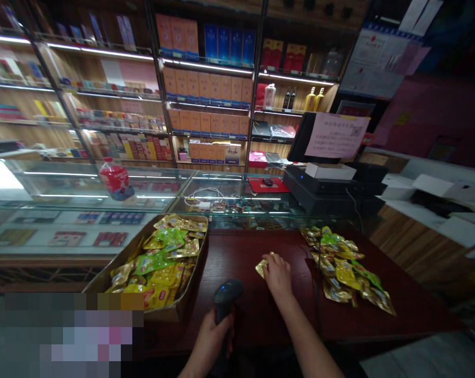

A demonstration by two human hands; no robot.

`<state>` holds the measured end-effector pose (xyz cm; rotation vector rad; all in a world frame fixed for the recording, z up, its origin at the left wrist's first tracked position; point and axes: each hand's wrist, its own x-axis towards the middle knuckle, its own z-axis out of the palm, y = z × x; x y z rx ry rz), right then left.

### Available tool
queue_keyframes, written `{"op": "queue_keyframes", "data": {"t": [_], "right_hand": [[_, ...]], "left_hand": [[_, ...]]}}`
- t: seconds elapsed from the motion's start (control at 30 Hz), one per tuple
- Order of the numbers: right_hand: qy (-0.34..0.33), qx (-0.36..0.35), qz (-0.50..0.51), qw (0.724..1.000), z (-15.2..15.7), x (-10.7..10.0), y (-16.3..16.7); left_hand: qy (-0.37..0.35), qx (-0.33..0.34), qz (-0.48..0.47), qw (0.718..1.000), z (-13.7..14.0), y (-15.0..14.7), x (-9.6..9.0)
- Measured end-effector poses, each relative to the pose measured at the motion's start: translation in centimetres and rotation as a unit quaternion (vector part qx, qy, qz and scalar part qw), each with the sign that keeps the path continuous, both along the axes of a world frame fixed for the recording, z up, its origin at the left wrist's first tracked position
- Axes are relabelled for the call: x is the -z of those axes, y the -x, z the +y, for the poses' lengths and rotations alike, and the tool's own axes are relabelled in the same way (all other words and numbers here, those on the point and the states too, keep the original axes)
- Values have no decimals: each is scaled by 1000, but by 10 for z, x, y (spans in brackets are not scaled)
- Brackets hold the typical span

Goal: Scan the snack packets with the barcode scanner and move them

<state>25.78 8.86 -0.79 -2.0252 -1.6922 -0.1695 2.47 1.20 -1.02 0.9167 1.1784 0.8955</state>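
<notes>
Wrapped around the handle of a black barcode scanner [228, 292], my left hand [216, 332] holds it upright over the dark red table, a blue light lit on its head. My right hand [277, 273] is closed on a small gold snack packet [261, 268] at the table's middle; its fingertips partly cover the packet. To the left stands an open cardboard box [184, 304] full of gold, yellow and green snack packets [158, 262]. A loose pile of similar packets [346, 268] lies on the table to the right.
Beyond the table runs a glass display counter [162, 181] with a red-labelled bottle [115, 179], a white cable [206, 197] and a black cash register [332, 186]. A thin dark cable [319, 273] crosses the table beside the right pile. Shelves of boxes [206, 86] line the back.
</notes>
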Motion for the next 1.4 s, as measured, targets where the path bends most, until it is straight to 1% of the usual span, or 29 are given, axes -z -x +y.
{"op": "queue_keyframes", "data": {"t": [0.1, 0.13, 0.17, 0.23, 0.27, 0.3, 0.37, 0.4, 0.43, 0.5, 0.6, 0.7, 0.77, 0.87, 0.9, 0.93, 1.0, 1.03, 1.07, 1.1, 1.17, 1.23, 1.3, 1.4], "right_hand": [[-40, 134, 24, 990, -4, 10, -4], [-43, 163, 38, 985, -5, 15, -6], [-42, 170, 56, 983, -5, 19, -8], [-43, 139, 120, 982, -7, 26, -11], [-49, 110, 172, 978, -7, 27, -11], [-60, 79, 237, 967, -8, 27, -11], [-85, 23, 365, 927, -10, 25, -8], [-95, 2, 410, 907, -11, 23, -6], [-104, -13, 438, 893, -12, 22, -4], [-115, -23, 453, 884, -15, 18, 2], [-116, -27, 444, 888, -20, 13, 8], [-113, -38, 434, 893, -20, 12, 10], [-111, -53, 457, 881, -18, 14, 11], [-115, -73, 510, 850, -15, 18, 11], [-115, -72, 513, 848, -15, 20, 11], [-112, -67, 502, 855, -15, 21, 11], [-103, -54, 464, 878, -17, 22, 9], [-99, -51, 453, 885, -18, 21, 9], [-96, -50, 455, 884, -18, 18, 9], [-94, -52, 471, 876, -16, 15, 10], [-88, -53, 537, 838, -8, 3, 15], [-62, -61, 601, 795, 6, -16, 29], [-31, -88, 635, 767, 24, -40, 53], [9, -161, 634, 756, 50, -74, 110]], "left_hand": [[0, -1, 0, 1000, 0, 1, 0], [-2, 1, 0, 1000, -1, 1, 0], [-3, 5, 0, 1000, -1, 1, -1], [-9, 15, 0, 1000, -3, 1, -5], [-13, 20, -1, 1000, -3, 2, -8], [-17, 25, -2, 1000, -4, 2, -10], [-22, 36, -3, 999, -6, 2, -16], [-23, 42, -2, 999, -7, 2, -18], [-23, 47, 0, 999, -7, 2, -19], [-22, 59, 7, 998, -8, 1, -21], [-21, 70, 17, 997, -9, 1, -20], [-23, 67, 24, 997, -9, 1, -19], [-34, 67, 22, 997, -9, 2, -17], [-49, 73, 15, 996, -10, 2, -15], [-50, 74, 15, 996, -10, 2, -15], [-48, 74, 17, 996, -10, 2, -15], [-44, 71, 22, 996, -11, 2, -16], [-43, 68, 25, 996, -11, 2, -16], [-41, 64, 28, 997, -11, 1, -17], [-39, 59, 31, 997, -10, 1, -17], [-31, 53, 32, 998, -9, 0, -16], [-20, 49, 27, 998, -8, -1, -14], [-18, 40, 24, 999, -7, -2, -14], [-18, 28, 27, 999, -6, -3, -16]]}}
